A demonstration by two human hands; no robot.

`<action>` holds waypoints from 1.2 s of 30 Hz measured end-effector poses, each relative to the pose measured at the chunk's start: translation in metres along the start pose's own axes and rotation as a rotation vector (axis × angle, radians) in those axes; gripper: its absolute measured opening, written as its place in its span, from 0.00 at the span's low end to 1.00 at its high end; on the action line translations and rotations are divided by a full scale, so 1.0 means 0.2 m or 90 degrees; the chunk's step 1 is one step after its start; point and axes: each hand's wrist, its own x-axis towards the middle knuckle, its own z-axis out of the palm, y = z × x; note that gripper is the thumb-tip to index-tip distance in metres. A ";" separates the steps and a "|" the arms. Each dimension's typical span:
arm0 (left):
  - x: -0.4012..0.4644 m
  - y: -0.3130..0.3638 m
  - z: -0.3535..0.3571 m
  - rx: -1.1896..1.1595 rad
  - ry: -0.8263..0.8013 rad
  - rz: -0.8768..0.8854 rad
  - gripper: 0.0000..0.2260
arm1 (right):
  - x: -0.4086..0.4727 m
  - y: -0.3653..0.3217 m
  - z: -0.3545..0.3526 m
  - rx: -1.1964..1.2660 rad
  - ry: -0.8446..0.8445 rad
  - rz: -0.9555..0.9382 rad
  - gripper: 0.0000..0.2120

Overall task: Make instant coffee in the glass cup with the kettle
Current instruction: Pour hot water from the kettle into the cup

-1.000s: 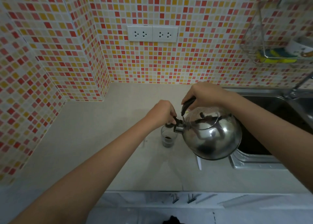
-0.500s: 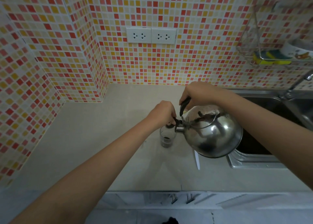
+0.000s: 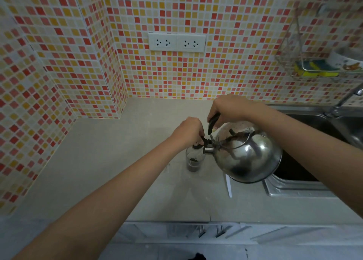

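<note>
A small glass cup point(image 3: 194, 161) stands on the beige counter point(image 3: 121, 161), with dark coffee and a little liquid at its bottom. A round steel kettle point(image 3: 247, 155) hangs tilted to the left above the counter's edge by the sink, its spout right over the cup's rim. My right hand point(image 3: 229, 108) grips the kettle's black handle from above. My left hand point(image 3: 188, 132) pinches the black spout cap point(image 3: 204, 141) and holds it lifted. No stream of water is clear to see.
A steel sink point(image 3: 306, 189) lies to the right, with a tap point(image 3: 345, 100) behind it. A wire rack point(image 3: 314, 67) on the tiled wall holds sponges and a bowl. A white strip point(image 3: 228, 185) lies on the counter. Two sockets point(image 3: 176, 42) sit on the wall.
The kettle has tilted a little further toward the cup and shifted slightly left. Both hands keep their grips.
</note>
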 end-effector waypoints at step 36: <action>0.03 0.02 -0.03 -0.002 -0.011 -0.005 0.15 | 0.00 -0.05 -0.09 -0.017 -0.046 0.028 0.14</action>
